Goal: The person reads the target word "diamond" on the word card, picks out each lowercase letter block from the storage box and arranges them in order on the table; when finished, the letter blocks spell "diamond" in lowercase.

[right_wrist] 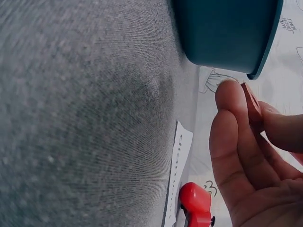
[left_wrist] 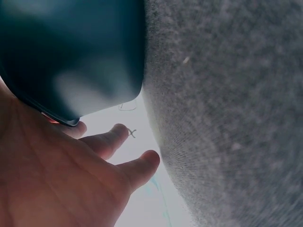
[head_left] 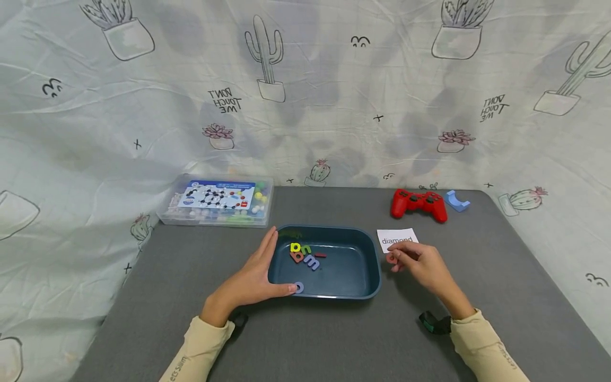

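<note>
My left hand [head_left: 255,276] rests on the left end of a dark blue tray [head_left: 329,296], its fingers straight along the side and its thumb over the front rim. Right by that thumb is a lavender ring-shaped letter [head_left: 299,287]. Inside the tray lie a yellow letter [head_left: 295,247], a green n [head_left: 306,249], an orange-red letter [head_left: 297,257], a purple m [head_left: 312,262] and a small red bar-shaped piece [head_left: 320,255]. Just right of the tray, my right hand [head_left: 422,265] pinches a reddish letter [right_wrist: 253,105] between thumb and fingertips, held above the table; which letter it is, I cannot tell.
A white card [head_left: 398,236] printed "diamond" lies behind my right hand. Farther back are a red game controller [head_left: 419,204] and a light blue curved piece [head_left: 456,201]. A clear plastic case [head_left: 217,201] of molecule-model parts sits at the back left, before a cactus-print cloth [head_left: 305,95].
</note>
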`<action>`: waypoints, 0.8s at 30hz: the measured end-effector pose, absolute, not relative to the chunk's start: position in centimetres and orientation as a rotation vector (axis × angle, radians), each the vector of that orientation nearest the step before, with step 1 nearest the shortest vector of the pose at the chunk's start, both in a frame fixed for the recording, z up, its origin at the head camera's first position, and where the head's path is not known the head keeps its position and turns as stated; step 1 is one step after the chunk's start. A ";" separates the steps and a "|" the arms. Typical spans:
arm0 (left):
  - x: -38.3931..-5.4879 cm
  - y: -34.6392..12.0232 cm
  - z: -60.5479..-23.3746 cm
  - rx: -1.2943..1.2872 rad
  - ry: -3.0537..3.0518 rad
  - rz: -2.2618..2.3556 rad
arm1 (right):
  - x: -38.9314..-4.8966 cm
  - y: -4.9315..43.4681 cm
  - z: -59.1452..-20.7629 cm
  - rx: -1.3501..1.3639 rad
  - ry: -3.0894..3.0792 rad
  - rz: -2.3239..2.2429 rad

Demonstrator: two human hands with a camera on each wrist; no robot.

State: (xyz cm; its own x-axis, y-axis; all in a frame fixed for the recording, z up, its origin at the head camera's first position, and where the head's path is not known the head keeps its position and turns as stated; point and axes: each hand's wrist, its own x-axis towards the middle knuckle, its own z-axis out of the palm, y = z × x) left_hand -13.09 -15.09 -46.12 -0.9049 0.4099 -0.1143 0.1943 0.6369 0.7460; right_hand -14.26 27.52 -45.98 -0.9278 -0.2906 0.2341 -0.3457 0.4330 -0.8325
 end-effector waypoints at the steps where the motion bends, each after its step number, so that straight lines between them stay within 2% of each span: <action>1: -13.1 -15.1 -46.2 0.488 2.586 1.131 | -14.3 27.5 -46.1 0.587 -2.612 1.547; 12: -13.2 -15.0 -46.2 0.485 2.587 1.125 | -14.6 27.3 -46.4 0.595 -2.682 1.260; 24: -13.2 -14.9 -46.1 0.479 2.584 1.132 | -14.8 27.1 -46.8 0.599 -2.709 1.143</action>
